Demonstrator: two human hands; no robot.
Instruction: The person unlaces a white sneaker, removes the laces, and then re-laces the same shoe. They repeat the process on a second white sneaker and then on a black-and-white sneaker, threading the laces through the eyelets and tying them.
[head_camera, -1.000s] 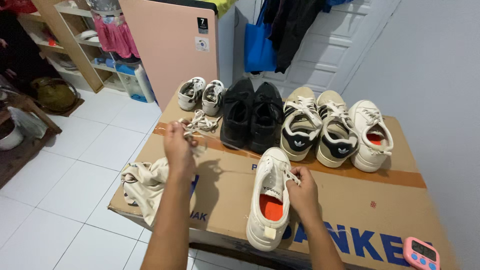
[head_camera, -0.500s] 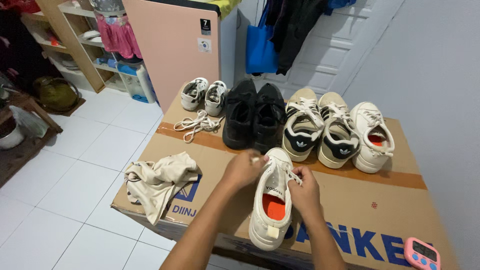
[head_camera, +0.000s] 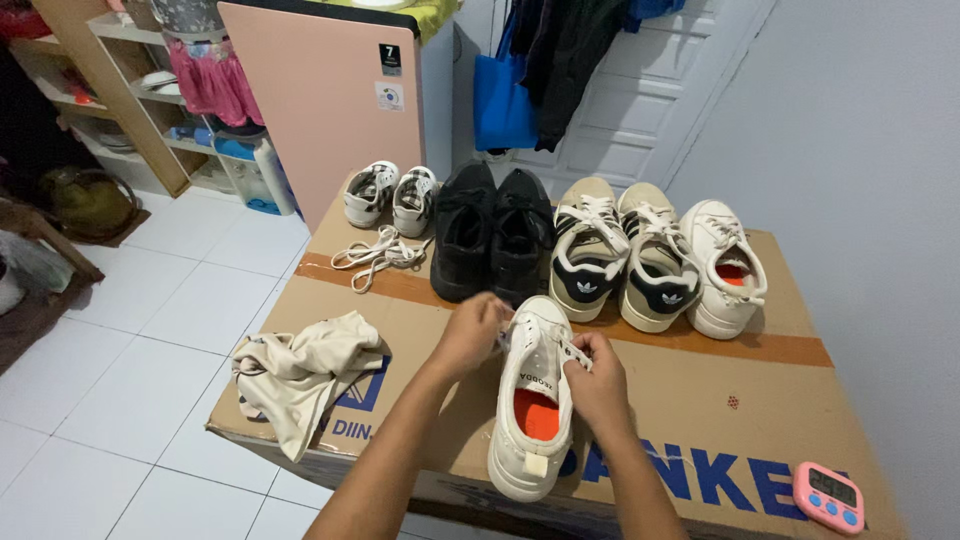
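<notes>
I see both hands at the near white sneaker (head_camera: 532, 400): left hand (head_camera: 472, 335) fingers pinch its lace, right hand (head_camera: 597, 380) grips its side.

White tiled floor (head_camera: 150, 330), grey wall (head_camera: 860, 130), pink cabinet (head_camera: 320, 110), wooden shelving (head_camera: 130, 90) (contents perhaps household clutter).

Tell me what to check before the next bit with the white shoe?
1. White shoe flat on the cardboard box: ok.
2. Left hand at the shoe's toe end: ok.
3. Right hand pinching the eyelet side: ok.
4. Lace end inside the left fingers: cannot tell.
5. Loose laces lie apart from both hands: ok.
6. Cream cloth clear of the shoe: ok.
</notes>
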